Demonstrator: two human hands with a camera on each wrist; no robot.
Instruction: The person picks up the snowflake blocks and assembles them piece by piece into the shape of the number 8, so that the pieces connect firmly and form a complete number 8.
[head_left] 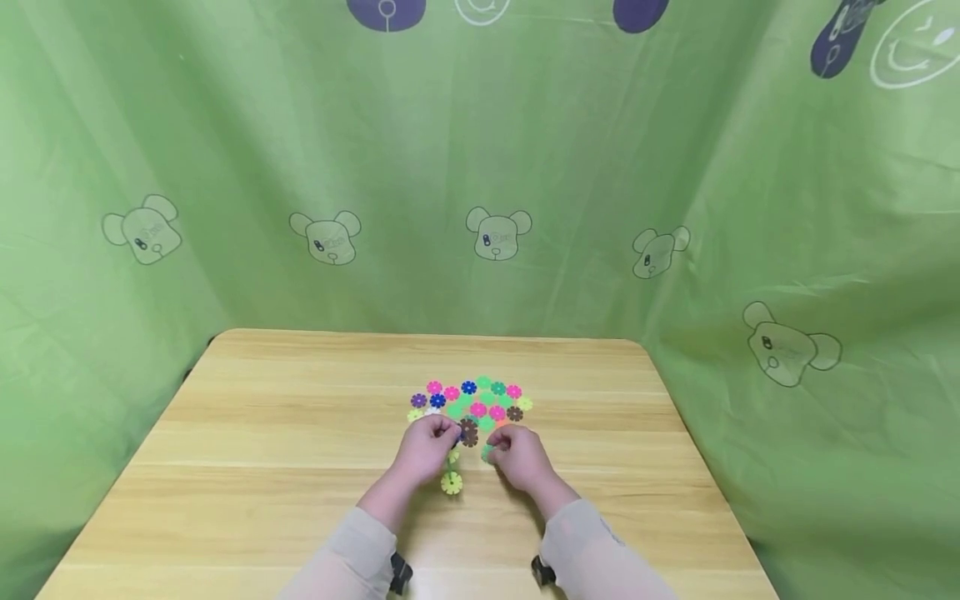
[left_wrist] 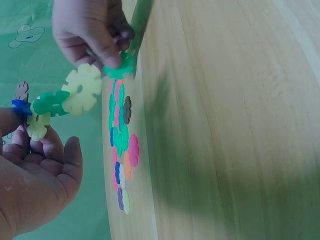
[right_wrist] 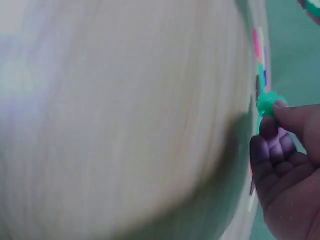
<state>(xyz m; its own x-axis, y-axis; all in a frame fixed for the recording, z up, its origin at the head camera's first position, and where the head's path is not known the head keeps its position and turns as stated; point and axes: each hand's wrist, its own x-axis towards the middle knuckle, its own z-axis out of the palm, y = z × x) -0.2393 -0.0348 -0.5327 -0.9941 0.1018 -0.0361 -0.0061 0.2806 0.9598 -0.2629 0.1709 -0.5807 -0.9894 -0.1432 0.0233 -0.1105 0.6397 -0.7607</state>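
Forming a chain [left_wrist: 44, 103], notched discs [left_wrist: 87, 95] show yellow, green, blue and brown.

On my feed the left hand [head_left: 429, 448] and right hand [head_left: 522, 457] are bare. I see pale beige sleeves, left [head_left: 348, 557] and right [head_left: 592, 552] — the right one marked with a thin dark line — and a small black fitting [head_left: 401, 575] showing beside each.
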